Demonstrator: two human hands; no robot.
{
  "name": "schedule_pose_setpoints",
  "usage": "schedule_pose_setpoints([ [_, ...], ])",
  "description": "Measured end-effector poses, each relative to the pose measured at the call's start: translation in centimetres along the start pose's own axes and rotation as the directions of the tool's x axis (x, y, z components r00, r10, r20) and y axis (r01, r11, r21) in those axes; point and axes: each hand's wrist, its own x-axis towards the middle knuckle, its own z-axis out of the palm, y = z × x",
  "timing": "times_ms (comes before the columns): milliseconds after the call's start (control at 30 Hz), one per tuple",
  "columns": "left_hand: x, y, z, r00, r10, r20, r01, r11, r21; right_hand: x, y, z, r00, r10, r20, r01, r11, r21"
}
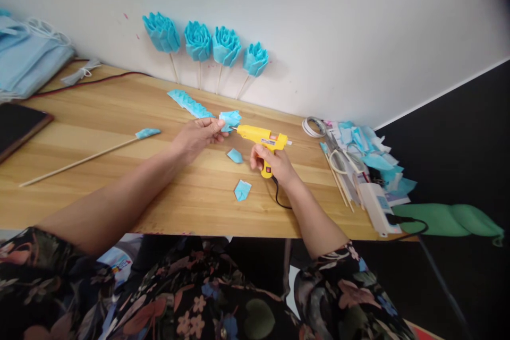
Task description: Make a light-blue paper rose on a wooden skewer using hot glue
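Observation:
My left hand (199, 137) pinches a blue fabric petal (230, 119) between thumb and fingers. Wrapped round the handle of a yellow hot glue gun (258, 135), my right hand (274, 162) points its nozzle left, at the lower edge of that petal; I cannot tell whether they touch. Two loose folded petals, one nearer (242, 190) and one farther (235, 155), lie on the table below the gun. Behind my left hand is a row of overlapping blue petals (190, 104). A wooden stick (79, 163) with a small blue bud (147, 133) lies at the left.
Several blue flowers on sticks (198, 41) lean against the wall. Blue face masks (30, 56) and a phone (22, 128) are at left. At right are a tape roll (314, 127), scissors (346, 160), blue scraps (368, 143) and a power strip (376, 207) with a cord.

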Motion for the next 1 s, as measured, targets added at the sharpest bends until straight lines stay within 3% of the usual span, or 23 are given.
schedule_pose_setpoints([
  [633,-0.18,0.44,0.39,0.999,-0.008,-0.039,0.010,0.999,0.033,-0.25,0.00,-0.39,1.000,0.002,-0.008,-0.001,0.998,0.063],
  [1000,-0.05,0.04,-0.12,0.999,0.017,0.047,-0.021,0.995,0.097,-0.15,0.46,-0.07,0.999,0.003,0.034,-0.005,0.999,0.045],
])
